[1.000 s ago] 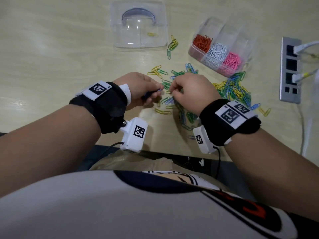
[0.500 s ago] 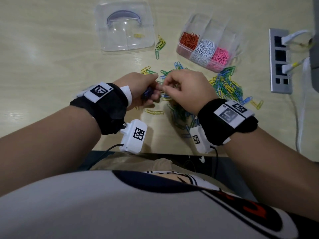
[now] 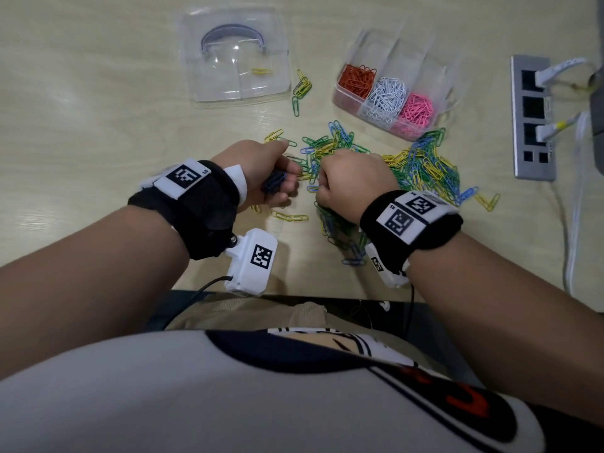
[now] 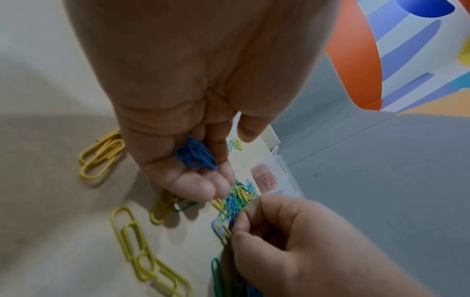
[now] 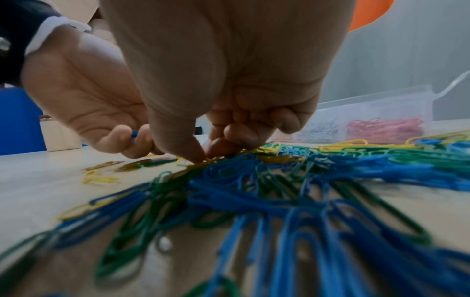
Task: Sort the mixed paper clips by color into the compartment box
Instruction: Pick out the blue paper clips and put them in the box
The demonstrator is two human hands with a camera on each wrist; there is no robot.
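Each bare forearm wears a wide black wrist strap topped by a white plate printed with black square code markers, the right strap carrying two. A white camera box with its own code marker hangs under the left wrist, trailing a thin black cable. The torso wears a white shirt with navy and red print.

The clear compartment box stands open on the tabletop, with red clips, white clips and pink clips each filling their own section along its near side. Just in front of the box sprawls a loose pile of blue, green and yellow clips. A small bunch of blue clips lies farther from the box, beyond the pile.
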